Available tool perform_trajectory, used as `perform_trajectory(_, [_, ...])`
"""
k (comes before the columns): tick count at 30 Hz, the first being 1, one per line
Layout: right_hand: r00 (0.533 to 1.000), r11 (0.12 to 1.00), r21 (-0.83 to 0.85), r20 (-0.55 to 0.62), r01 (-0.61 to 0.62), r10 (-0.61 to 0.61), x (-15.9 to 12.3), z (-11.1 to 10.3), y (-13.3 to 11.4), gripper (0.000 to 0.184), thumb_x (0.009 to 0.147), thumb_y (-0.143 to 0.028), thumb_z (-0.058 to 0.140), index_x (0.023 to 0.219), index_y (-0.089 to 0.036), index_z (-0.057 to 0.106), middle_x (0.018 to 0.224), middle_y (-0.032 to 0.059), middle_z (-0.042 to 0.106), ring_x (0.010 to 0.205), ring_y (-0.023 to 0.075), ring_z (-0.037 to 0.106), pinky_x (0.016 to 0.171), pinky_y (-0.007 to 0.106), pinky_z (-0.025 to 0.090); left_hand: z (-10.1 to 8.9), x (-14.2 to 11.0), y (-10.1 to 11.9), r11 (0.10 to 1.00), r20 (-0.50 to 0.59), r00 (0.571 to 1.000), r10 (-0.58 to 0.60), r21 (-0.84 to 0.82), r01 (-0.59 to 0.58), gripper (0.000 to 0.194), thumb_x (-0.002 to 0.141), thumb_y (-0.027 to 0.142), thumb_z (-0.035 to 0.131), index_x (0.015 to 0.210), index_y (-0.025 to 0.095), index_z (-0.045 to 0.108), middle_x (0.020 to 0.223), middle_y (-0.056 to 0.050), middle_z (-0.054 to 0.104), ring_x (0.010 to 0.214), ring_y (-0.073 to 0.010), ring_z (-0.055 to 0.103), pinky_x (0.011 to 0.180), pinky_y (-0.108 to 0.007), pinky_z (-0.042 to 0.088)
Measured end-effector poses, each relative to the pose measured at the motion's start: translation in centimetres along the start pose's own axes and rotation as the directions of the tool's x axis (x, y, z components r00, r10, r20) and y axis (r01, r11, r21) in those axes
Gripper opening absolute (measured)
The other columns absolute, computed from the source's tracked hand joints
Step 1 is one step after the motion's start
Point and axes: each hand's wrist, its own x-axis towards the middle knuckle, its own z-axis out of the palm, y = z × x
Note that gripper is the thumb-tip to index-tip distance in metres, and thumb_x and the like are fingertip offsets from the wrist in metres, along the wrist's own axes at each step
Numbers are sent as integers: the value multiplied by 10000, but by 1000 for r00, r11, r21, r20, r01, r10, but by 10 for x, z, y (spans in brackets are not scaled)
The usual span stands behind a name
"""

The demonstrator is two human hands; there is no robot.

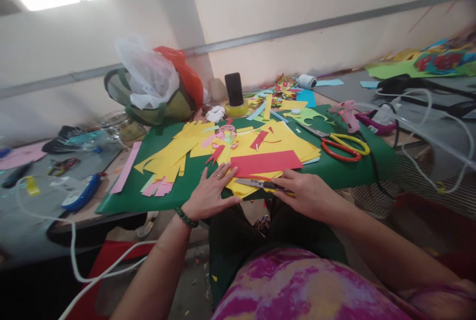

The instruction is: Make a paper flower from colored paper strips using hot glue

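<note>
My left hand (215, 186) lies palm down with fingers spread, its fingertips at the left end of a red paper rectangle (266, 162). That rectangle rests on a stack of yellow paper (297, 146) near the table's front edge. The fingers of my right hand (307, 191) are closed on a cutting tool with a grey blade and dark handle (256, 183). Its tip points left, just below the red rectangle; my fingers hide part of the handle. A narrow red strip lies between the tool and the rectangle. Large scissors with red and yellow handles (340, 146) lie to the right.
Yellow strips (178, 149) and pink pieces (158, 187) lie left on the green table cover (122, 198). A phone (234, 89) stands behind on a yellow tape roll (237, 109). A pink glue gun (346, 114) is at right, a bag (159, 109) at back left.
</note>
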Motion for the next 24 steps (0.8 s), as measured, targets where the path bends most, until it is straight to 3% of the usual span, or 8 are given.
perform_trajectory(5, [987,995,103,-158,-19,35,-25,-21,40,264,942,-315,541,1106,-243,736,997,65,715,821,173,676,700,260,483,0,3,-4,992,-56,995,-84,-95,79,581,1009,527,168,1507,312,376,1596,-64,355,1478,-246,300,1159,-616,221])
perform_trajectory(8, [943,989,43,-297,-143,150,-11,-33,72,322,948,-357,518,1150,-203,715,1044,99,718,910,220,672,758,302,492,4,9,-7,983,-252,954,-165,-116,139,508,1008,481,290,1384,263,552,1492,-99,511,1396,-268,435,1130,-589,301])
perform_trajectory(11, [889,933,-39,-319,-357,327,26,-31,97,365,919,-369,550,1197,-171,681,1112,129,712,953,264,669,736,319,483,5,19,-5,991,-400,909,-114,-108,77,390,932,434,524,1209,216,692,1323,-132,646,1225,-288,589,1063,-504,418])
perform_trajectory(14, [889,897,-85,-201,-434,411,64,-20,108,349,926,-342,531,1191,-166,672,1166,141,696,987,276,665,743,320,469,0,28,2,995,-379,924,-43,-101,5,325,862,362,641,1123,193,737,1211,-132,696,1086,-279,656,953,-409,502])
perform_trajectory(16, [895,898,-79,-158,-433,418,78,-13,108,339,939,-334,514,1184,-162,672,1155,144,694,1001,278,660,750,318,458,-7,32,10,995,-336,940,-64,-94,34,308,863,345,641,1105,185,745,1137,-123,722,1002,-268,679,880,-375,521])
perform_trajectory(21, [915,945,88,-238,-315,327,79,-13,97,317,952,-332,514,1153,-149,679,1019,122,710,903,227,661,739,285,443,-37,45,34,966,-210,943,-258,-84,245,314,913,371,562,1091,192,748,940,-82,766,890,-252,694,726,-324,489])
perform_trajectory(24, [915,954,199,-294,-223,276,77,-22,97,318,949,-334,518,1154,-144,670,961,105,717,844,207,659,733,275,454,-52,67,50,964,-153,952,-266,-38,263,344,915,434,544,1035,194,760,907,-85,766,881,-265,689,693,-324,463])
